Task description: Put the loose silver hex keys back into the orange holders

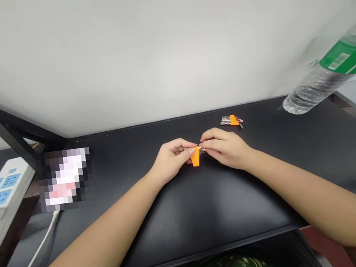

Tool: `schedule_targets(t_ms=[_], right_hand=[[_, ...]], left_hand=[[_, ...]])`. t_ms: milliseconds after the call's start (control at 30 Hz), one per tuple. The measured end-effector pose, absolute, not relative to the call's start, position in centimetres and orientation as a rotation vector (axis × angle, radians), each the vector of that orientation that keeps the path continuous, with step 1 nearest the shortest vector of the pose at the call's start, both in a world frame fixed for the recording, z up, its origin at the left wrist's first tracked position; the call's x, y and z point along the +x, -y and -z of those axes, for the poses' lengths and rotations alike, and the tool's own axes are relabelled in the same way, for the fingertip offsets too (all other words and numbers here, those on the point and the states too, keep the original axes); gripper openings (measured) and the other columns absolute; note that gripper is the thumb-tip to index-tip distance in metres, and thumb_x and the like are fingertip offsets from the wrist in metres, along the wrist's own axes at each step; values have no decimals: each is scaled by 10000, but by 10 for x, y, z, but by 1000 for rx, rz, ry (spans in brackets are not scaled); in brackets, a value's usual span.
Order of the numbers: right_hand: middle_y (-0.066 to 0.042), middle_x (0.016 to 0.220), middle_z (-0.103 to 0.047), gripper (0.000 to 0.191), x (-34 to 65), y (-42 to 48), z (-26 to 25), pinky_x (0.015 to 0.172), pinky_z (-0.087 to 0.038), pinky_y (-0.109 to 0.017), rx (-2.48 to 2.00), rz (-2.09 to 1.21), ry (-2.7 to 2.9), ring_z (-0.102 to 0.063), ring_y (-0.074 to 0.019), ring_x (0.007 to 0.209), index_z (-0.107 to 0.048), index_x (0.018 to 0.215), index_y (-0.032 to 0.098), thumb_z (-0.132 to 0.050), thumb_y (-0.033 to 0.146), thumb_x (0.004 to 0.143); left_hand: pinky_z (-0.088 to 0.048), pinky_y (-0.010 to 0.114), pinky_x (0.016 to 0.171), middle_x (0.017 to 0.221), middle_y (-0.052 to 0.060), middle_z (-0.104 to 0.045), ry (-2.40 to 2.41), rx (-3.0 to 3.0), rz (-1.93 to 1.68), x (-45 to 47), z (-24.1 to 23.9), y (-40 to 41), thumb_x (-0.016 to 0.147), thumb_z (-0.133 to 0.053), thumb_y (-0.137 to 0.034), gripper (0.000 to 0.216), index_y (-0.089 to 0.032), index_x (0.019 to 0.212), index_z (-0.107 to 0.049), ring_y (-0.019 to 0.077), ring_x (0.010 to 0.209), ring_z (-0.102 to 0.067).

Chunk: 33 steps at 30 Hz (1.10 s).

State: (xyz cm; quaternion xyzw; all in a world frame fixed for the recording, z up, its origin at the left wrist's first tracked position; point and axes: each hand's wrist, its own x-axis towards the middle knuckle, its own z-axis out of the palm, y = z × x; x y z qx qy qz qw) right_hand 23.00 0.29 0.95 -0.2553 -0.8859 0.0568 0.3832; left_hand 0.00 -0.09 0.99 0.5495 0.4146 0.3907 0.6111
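Note:
Both my hands meet over the middle of a black table [181, 211]. My left hand [171, 158] is closed on a small orange holder [195, 157] of thin metal hex keys. Against it, my right hand [227, 147] pinches the silver ends of the keys [201, 149] that stick out of the holder. A second orange holder with several metal hex keys [232, 120] lies farther back on the table, just beyond my right hand, with nothing touching it.
A clear water bottle with a green label [329, 73] stands at the table's back right corner. White power strips with blue sockets [0, 192] lie at the left, with a white cable [34, 259]. A blurred-out object [63, 178] sits left of centre. A white wall rises behind.

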Motion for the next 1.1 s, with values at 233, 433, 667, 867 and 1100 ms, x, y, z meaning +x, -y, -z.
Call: schedule_targets(t_ms=[233, 433, 667, 867, 1100], right_hand=[[-84, 1024, -699, 239, 230, -4, -8, 673, -556, -241, -653, -114, 2363, -664, -135, 803, -689, 1138, 192, -485, 125, 1034], [-93, 1068, -712, 252, 234, -8, -4, 704, -578, -266, -694, -60, 2386, -693, -164, 859, -710, 1131, 212, -485, 155, 1034], [-84, 1112, -720, 279, 234, -7, -4, 714, -588, -276, -709, -42, 2428, -696, -167, 893, -698, 1165, 230, -467, 146, 1035], [-114, 1119, -712, 256, 235, -8, -7, 777, -609, -313, -665, -103, 2385, -705, -194, 950, -693, 1157, 198, -477, 138, 1032], [-106, 1143, -719, 263, 250, -20, -9, 867, -604, -379, -814, -167, 2207, -701, -216, 1020, -701, 1180, 229, -542, 137, 992]], left_hand=[[-581, 297, 700, 859, 42, -755, -1044, 1659, -880, -1, -9, 7, 924, -684, -438, 262, -188, 986, -730, 149, 719, -685], [-558, 309, 796, 940, 38, -739, -1006, 2114, -903, -3, -9, 12, 830, -793, -443, 382, -212, 1126, -721, 163, 802, -666], [-565, 320, 830, 1008, 53, -742, -978, 1912, -824, -2, -12, 10, 847, -767, -428, 376, -198, 1141, -724, 181, 865, -679], [-548, 381, 968, 1128, 82, -747, -912, 1664, -749, -7, -8, 4, 852, -771, -437, 413, -199, 1184, -713, 224, 1023, -687], [-527, 397, 981, 1117, 79, -714, -951, 1608, -815, -7, 2, 1, 787, -837, -396, 498, -201, 1217, -682, 209, 996, -660]])
